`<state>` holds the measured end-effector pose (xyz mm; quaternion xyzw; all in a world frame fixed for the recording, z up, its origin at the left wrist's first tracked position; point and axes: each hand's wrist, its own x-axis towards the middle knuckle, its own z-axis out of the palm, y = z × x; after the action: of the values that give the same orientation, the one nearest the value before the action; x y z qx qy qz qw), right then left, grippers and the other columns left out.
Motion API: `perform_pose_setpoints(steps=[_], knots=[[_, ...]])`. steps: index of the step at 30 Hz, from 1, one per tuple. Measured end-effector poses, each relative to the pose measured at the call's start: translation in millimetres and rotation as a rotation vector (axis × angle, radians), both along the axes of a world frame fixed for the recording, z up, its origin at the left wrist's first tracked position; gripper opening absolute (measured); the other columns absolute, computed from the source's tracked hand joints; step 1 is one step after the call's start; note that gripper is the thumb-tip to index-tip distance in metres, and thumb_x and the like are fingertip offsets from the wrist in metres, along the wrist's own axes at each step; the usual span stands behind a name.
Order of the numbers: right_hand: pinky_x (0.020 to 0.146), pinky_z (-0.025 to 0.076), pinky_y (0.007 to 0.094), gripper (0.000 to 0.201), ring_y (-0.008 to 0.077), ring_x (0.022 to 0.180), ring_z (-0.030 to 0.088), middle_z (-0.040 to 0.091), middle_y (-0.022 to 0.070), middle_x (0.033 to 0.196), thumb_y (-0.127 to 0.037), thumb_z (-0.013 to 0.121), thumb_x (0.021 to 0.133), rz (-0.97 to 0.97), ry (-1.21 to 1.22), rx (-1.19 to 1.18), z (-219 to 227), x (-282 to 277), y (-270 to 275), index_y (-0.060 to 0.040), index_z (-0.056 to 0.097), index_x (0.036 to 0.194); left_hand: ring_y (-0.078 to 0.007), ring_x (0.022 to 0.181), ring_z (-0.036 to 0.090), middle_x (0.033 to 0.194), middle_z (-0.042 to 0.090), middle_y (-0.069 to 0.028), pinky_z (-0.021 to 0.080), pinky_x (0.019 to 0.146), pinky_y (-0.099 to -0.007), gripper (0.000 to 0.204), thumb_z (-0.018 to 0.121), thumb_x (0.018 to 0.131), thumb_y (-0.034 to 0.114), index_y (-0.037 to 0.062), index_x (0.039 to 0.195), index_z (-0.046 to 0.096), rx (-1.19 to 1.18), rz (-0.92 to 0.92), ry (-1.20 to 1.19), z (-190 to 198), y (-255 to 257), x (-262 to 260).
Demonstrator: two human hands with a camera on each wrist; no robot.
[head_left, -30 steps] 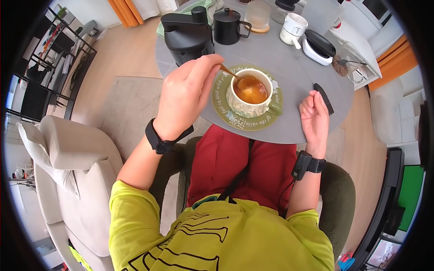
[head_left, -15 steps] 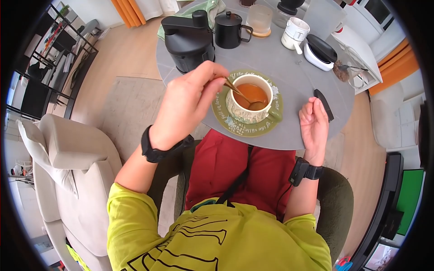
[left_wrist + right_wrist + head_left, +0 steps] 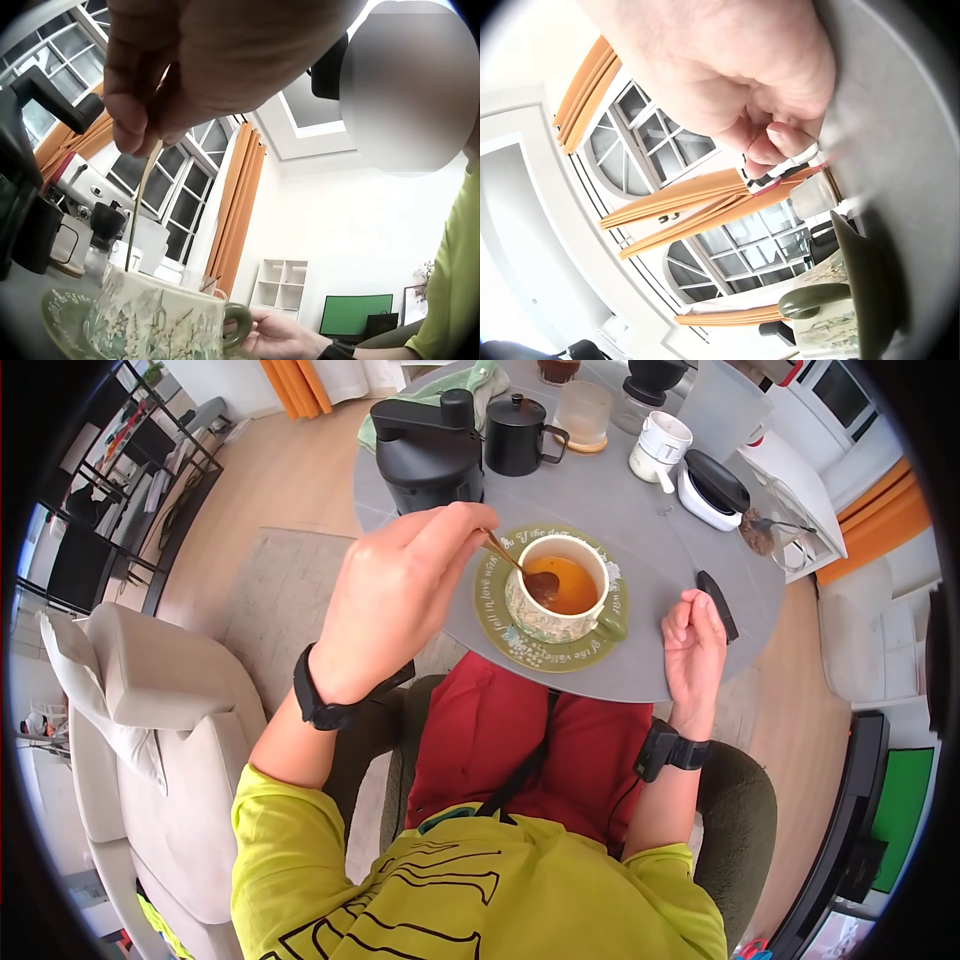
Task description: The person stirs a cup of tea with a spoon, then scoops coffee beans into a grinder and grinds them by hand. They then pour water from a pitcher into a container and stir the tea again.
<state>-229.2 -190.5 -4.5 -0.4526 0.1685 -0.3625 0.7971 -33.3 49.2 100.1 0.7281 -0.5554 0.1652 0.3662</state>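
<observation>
My left hand (image 3: 400, 585) pinches the upper end of a thin gold-coloured spoon (image 3: 137, 217) between thumb and fingers. In the head view the spoon's bowl sits in amber liquid (image 3: 582, 590), toward the left side of a patterned cup (image 3: 555, 626) with a green handle. Beneath the cup lies a green saucer (image 3: 492, 605) with white lettering around its rim. My right hand (image 3: 694, 650) rests palm up at the table's edge, fingers loosely curled and holding nothing. Just beyond its fingertips is a slim black object (image 3: 716, 603).
Behind my left hand stands a black appliance (image 3: 428, 465) with a lid, beside a black lidded pot (image 3: 515, 442). Farther back are a clear glass (image 3: 583, 412), a white dripper-like cup (image 3: 660, 444) and a black-and-white container (image 3: 712, 485). The grey table (image 3: 650, 535) has a curved edge.
The spoon's bowl has moved around inside the cup, from the back to the near side, then to the left. My left hand moved with it; my right hand has stayed nearly still.
</observation>
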Motion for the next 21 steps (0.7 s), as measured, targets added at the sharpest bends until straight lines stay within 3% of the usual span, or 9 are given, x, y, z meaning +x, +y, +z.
perform_pose_setpoints(steps=[6,11,14,17,21], knots=[[0.054,0.031,0.0218,0.024,0.0077,0.058,0.036,0.045,0.0006,0.066,-0.021,0.047,0.1,-0.006,0.006,-0.041,-2.7,1.3,0.7,0.0003,0.056,0.098,-0.0148,0.063,0.062,0.077,0.065,-0.0072,0.048,0.057,-0.0255,0.012,0.061,0.086,0.001,0.0024,0.098,0.062,0.051,-0.119,0.227,-2.1,0.8,0.1],[0.054,0.03,0.0215,0.024,0.0073,0.058,0.036,0.045,0.0005,0.066,-0.022,0.047,0.1,-0.014,0.031,-0.082,-5.5,0.4,-0.3,0.0,0.056,0.099,-0.0165,0.065,0.064,0.079,0.066,-0.0081,0.049,0.058,-0.0267,0.009,0.06,0.087,0.002,0.0015,0.097,0.06,-0.014,-0.156,0.404,-17.0,-8.9,-2.2],[0.054,0.029,0.0213,0.024,0.0071,0.058,0.036,0.046,0.0006,0.066,-0.021,0.046,0.1,-0.021,0.056,-0.104,-4.9,1.0,0.5,0.0001,0.056,0.099,-0.0265,0.067,0.062,0.076,0.063,-0.0106,0.049,0.059,-0.0321,0.01,0.061,0.085,0.002,0.0025,0.095,0.06,-0.048,-0.063,0.064,-25.1,-11.6,-0.1],[0.054,0.029,0.0212,0.024,0.007,0.058,0.036,0.046,0.0006,0.066,-0.021,0.046,0.1,-0.032,0.08,-0.132,-5.2,1.8,2.5,0.0001,0.056,0.098,-0.0291,0.066,0.061,0.075,0.062,-0.0107,0.048,0.057,-0.0339,0.014,0.061,0.083,0.001,0.0042,0.096,0.061,-0.061,-0.053,-0.127,-28.2,-11.0,4.2],[0.054,0.029,0.0211,0.024,0.007,0.058,0.036,0.047,0.0006,0.066,-0.021,0.046,0.1,-0.047,0.096,-0.126,-3.7,2.1,4.1,0.0001,0.056,0.098,-0.0297,0.067,0.061,0.076,0.062,-0.0104,0.049,0.057,-0.0348,0.017,0.062,0.081,0.0,0.0054,0.097,0.061,-0.015,-0.029,-0.196,-14.7,-3.7,1.5]])
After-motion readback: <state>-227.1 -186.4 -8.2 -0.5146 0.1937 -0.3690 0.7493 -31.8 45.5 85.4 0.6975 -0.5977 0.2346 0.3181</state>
